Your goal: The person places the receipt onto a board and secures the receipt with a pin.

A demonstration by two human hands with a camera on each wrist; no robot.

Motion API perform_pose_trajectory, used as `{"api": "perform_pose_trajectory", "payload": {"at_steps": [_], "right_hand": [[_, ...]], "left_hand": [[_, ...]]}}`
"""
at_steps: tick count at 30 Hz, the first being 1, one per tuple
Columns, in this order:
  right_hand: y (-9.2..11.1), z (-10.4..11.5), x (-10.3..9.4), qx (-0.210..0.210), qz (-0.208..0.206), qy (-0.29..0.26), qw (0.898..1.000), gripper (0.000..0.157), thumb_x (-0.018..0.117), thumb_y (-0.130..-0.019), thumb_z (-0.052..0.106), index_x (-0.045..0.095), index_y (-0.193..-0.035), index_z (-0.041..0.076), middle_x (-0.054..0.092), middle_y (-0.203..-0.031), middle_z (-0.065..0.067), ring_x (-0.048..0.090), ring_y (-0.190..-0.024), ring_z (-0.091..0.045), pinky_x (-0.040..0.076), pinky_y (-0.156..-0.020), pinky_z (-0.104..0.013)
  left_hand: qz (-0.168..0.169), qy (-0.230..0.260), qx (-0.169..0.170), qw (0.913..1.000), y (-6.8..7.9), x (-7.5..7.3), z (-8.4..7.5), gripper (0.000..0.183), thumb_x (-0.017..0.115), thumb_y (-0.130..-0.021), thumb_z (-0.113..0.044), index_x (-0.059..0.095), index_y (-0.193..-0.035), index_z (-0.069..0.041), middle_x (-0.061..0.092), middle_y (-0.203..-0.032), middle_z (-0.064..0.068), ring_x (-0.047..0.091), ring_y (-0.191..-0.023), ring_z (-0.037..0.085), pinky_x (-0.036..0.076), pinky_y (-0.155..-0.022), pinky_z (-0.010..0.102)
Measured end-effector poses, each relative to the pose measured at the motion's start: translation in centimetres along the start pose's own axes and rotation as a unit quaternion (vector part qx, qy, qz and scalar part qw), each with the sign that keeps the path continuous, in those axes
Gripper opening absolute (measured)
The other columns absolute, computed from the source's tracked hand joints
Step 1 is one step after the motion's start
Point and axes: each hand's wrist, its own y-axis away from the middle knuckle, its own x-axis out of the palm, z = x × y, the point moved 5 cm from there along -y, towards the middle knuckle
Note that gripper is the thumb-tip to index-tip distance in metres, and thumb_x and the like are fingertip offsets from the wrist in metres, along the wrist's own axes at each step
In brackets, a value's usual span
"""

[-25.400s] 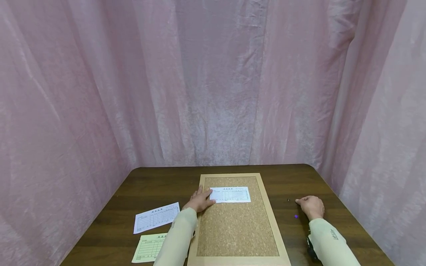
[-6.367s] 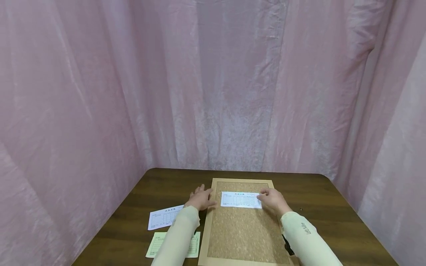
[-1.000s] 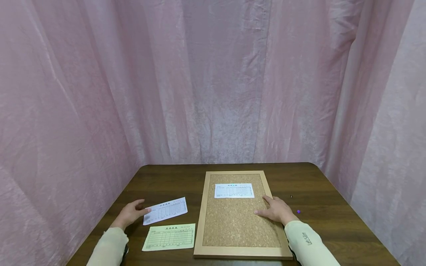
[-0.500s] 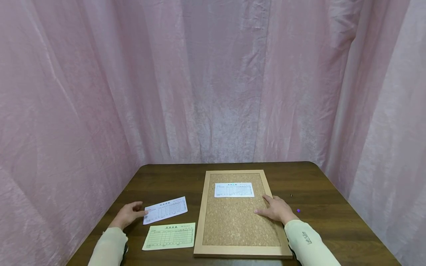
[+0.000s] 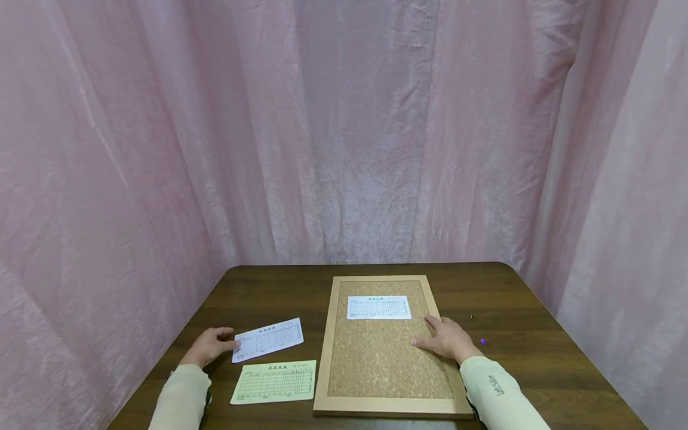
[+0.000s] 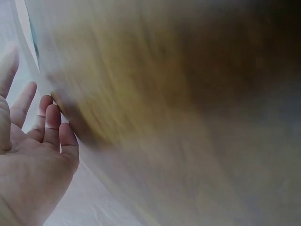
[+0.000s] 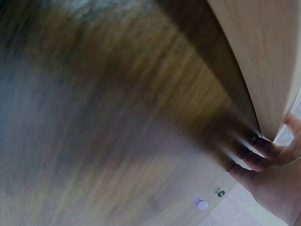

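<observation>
My left hand (image 5: 208, 346) lies at the left end of a white printed slip (image 5: 269, 340), its thumb touching the slip's edge; the fingers are loosely bent in the left wrist view. A pale green slip (image 5: 274, 382) lies just below. My right hand (image 5: 447, 339) rests over the right side of a wood-framed cork board (image 5: 392, 364), thumb on the cork. In the right wrist view its fingertips (image 7: 242, 172) reach the table beside the frame. Near the board's top lies another white slip (image 5: 378, 308), with a small green dot at its upper edge.
Right of the board, a purple thumbtack (image 5: 482, 341) and a small metal tack (image 5: 471, 316) are on the dark wooden table (image 5: 521, 364). Pink curtains (image 5: 365, 149) hang close behind the table and along both sides.
Since 6.4 seconds ago, my left hand has left the board for the loose white slip. My right hand has moved from the board's slip to its right frame. Little differs over the last second.
</observation>
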Motion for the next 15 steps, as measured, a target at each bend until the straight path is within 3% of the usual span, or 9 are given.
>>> {"api": "perform_pose_trajectory", "payload": {"at_steps": [7,15], "right_hand": [[0.0,0.03,-0.02,0.0,0.0,-0.002,1.0,0.095,0.07,-0.081,0.064,0.044,-0.149,0.004,0.039,-0.141,-0.04,0.038,-0.129,-0.058,0.034,-0.098,-0.07],[0.13,0.23,-0.11,0.001,0.0,-0.001,1.0,0.093,0.07,-0.082,0.063,0.044,-0.148,0.004,0.04,-0.141,-0.04,0.038,-0.13,-0.058,0.033,-0.099,-0.07]], "left_hand": [[-0.001,-0.011,0.026,0.9996,-0.58,0.13,0.19,0.063,0.081,-0.084,-0.023,0.056,-0.13,0.013,0.047,-0.135,0.038,0.042,-0.125,0.054,0.034,-0.104,0.063],[-0.003,-0.025,0.025,0.9994,-0.35,0.21,0.2,0.06,0.081,-0.083,-0.021,0.058,-0.129,0.012,0.036,-0.14,0.042,0.032,-0.13,0.057,0.026,-0.108,0.065]]}}
